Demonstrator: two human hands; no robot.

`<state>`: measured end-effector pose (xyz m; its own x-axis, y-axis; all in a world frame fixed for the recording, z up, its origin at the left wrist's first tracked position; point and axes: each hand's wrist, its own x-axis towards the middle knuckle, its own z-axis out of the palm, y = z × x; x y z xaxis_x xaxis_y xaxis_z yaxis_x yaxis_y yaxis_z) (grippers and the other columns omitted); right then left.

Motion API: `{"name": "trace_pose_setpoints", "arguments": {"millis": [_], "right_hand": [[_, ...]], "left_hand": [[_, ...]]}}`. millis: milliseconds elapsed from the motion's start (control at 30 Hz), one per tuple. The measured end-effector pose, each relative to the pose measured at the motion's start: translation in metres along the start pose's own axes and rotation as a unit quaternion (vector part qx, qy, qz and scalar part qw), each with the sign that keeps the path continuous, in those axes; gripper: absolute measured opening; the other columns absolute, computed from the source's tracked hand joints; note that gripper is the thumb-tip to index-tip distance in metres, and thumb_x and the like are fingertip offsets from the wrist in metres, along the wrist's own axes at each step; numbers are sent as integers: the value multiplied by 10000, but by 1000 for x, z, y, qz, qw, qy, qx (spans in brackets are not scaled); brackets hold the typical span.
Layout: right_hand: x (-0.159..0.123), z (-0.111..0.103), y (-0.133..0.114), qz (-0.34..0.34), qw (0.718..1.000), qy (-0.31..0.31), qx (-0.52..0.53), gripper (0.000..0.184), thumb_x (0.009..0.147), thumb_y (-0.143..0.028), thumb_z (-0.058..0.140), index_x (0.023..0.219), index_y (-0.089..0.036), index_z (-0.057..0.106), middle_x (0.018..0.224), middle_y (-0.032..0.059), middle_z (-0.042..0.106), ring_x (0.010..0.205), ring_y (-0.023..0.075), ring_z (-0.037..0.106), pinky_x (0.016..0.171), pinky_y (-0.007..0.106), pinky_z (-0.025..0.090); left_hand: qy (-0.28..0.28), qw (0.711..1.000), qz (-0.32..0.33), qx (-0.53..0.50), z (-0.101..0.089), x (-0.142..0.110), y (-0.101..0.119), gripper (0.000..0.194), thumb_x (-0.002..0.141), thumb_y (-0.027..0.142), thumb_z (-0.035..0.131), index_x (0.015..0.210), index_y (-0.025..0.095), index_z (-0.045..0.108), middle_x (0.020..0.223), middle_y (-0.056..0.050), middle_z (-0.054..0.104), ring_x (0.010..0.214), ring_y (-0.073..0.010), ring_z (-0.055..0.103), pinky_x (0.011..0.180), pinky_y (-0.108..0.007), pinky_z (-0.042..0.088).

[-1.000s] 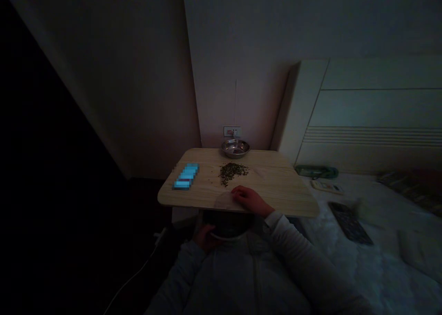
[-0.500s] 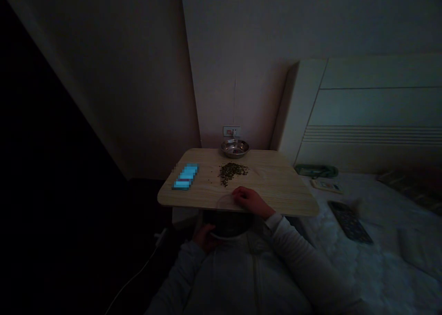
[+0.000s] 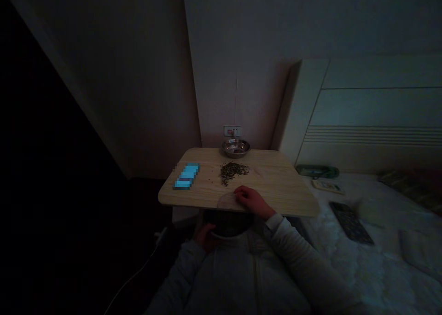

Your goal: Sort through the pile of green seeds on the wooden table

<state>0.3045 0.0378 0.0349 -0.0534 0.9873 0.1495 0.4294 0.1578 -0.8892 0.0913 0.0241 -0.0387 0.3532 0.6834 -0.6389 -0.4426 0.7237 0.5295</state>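
Observation:
A scatter of small dark green beans or seeds (image 3: 232,171) lies mid-table. Close to the table's near edge, my right hand (image 3: 253,201) rests with its fingers curled and pressed together; anything inside them is hidden. A faint pale round mark (image 3: 226,201) shows on the wood beside those fingertips. Below the edge, on my lap, sits a round bowl (image 3: 230,236) with a dark inside and a pale rim. My left hand (image 3: 206,237) grips its left side, thumb over the rim. The picture is too dim to show the bowl's contents.
The small wooden table (image 3: 286,186) holds a shiny metal bowl (image 3: 235,148) at the back and a lit phone, blurred out (image 3: 186,176), on the left. A wall socket (image 3: 232,131) is behind. On the bed at right lie a green bottle (image 3: 317,171) and a dark patterned flat object (image 3: 350,223).
Both hands keep nearly the same place and pose. The view has shifted very slightly, and the beans and bowls look unchanged.

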Motion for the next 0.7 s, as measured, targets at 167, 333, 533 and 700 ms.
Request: {"name": "trace_pose_setpoints", "arguments": {"millis": [167,333,533,700], "right_hand": [[1,1,3,6,1000,20,-4,204,758,-260,547,910,-165,646,673,-10,610,636,127,514,591,236,383],[0,1,1,12,1000,26,13,211,757,-270,562,926,-167,634,649,-24,581,611,119,490,580,234,376],[0,0,2,9,999,26,28,213,763,-292,548,925,-177,623,635,-31,568,584,115,480,564,236,368],[1,1,3,8,999,37,21,210,752,-283,548,916,-176,623,637,-29,574,596,117,484,565,236,363]], "left_hand": [[40,999,2,-2,6,-6,2,413,813,77,514,1223,123,528,652,-29,710,870,-255,714,866,-432,545],[31,999,-6,-11,9,-9,3,425,840,90,485,1265,84,501,666,-46,717,837,-244,716,837,-407,555],[28,999,-7,-13,4,-6,2,435,813,91,518,1246,130,542,728,-57,740,902,-258,711,859,-413,548],[27,1000,-12,-7,3,-4,2,478,804,97,531,1281,107,515,847,-103,761,953,-276,701,851,-424,552]]}}
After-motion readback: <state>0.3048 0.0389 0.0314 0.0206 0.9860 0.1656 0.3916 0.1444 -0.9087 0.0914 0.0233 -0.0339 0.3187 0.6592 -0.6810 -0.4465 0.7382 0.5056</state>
